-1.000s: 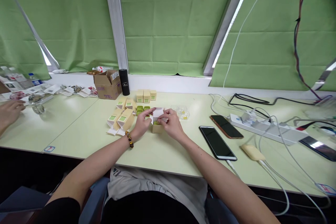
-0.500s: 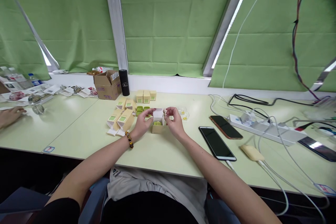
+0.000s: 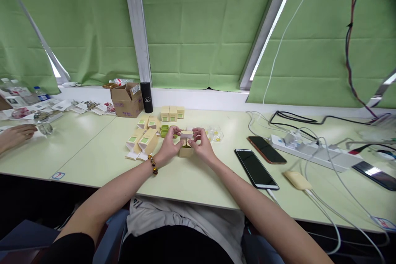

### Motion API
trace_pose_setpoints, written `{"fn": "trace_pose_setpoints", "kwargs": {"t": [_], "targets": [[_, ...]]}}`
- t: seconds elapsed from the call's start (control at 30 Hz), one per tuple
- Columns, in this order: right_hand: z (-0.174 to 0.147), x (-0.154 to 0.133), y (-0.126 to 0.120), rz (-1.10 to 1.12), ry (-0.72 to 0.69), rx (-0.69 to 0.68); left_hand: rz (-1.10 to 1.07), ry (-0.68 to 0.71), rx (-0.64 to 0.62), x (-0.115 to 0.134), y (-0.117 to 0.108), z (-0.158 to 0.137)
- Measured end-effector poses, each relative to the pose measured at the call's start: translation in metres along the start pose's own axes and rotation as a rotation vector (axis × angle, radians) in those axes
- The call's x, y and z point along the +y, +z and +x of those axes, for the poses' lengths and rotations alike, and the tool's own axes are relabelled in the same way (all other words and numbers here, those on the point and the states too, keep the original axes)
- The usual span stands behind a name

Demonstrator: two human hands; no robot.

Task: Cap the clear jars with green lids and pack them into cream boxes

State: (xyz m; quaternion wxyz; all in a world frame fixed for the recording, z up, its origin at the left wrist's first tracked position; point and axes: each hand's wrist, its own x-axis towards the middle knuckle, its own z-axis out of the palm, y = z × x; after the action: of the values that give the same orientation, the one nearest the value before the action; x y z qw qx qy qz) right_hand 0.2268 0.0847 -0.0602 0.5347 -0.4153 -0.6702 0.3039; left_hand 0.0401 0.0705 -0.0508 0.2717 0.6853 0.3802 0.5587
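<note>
A small cream cardboard box stands in front of me, with its top flap partly folded over. My left hand pinches the flap and box top from the left, its fingers closed. From the right, my right hand grips the same flap, thumb bent inward over the opening. The box's contents are mostly hidden now. Left of my hands lie several open-ended cream boxes with green labels. Green containers sit just behind my left hand, and a clear plastic tray is behind my right hand.
Closed cream boxes stand at the back, near a black bottle and a brown carton. To the right are phones, a power strip and loose cables. Another person's hand is at the left.
Both hands have closed in over the box, and its raised flap has folded down toward me, covering the green content. The other person's hand has moved right.
</note>
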Motion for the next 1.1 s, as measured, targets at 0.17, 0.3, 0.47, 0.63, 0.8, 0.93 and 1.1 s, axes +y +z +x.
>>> {"fn": "trace_pose_setpoints", "kwargs": {"t": [0.17, 0.3, 0.47, 0.63, 0.8, 0.93, 1.1], "targets": [[-0.001, 0.0, 0.001, -0.035, -0.005, -0.015, 0.038, -0.035, -0.023, 0.004, 0.0, -0.001], [-0.002, -0.006, 0.0, -0.074, -0.037, -0.014, 0.051, -0.02, -0.038, 0.004, 0.0, -0.001], [-0.007, -0.019, -0.002, -0.102, -0.15, 0.017, 0.074, 0.032, -0.03, 0.004, -0.001, 0.0], [-0.011, -0.024, -0.007, -0.061, -0.303, -0.022, 0.111, 0.061, -0.048, 0.009, -0.002, 0.0], [-0.01, -0.019, -0.012, -0.093, -0.432, -0.017, 0.131, 0.093, -0.069, 0.01, -0.006, 0.0], [-0.009, -0.015, -0.012, -0.133, -0.463, -0.017, 0.147, 0.2, -0.104, 0.013, -0.013, 0.001], [-0.009, -0.012, -0.012, -0.184, -0.519, -0.013, 0.33, 0.376, -0.123, 0.022, -0.022, 0.0]]}}
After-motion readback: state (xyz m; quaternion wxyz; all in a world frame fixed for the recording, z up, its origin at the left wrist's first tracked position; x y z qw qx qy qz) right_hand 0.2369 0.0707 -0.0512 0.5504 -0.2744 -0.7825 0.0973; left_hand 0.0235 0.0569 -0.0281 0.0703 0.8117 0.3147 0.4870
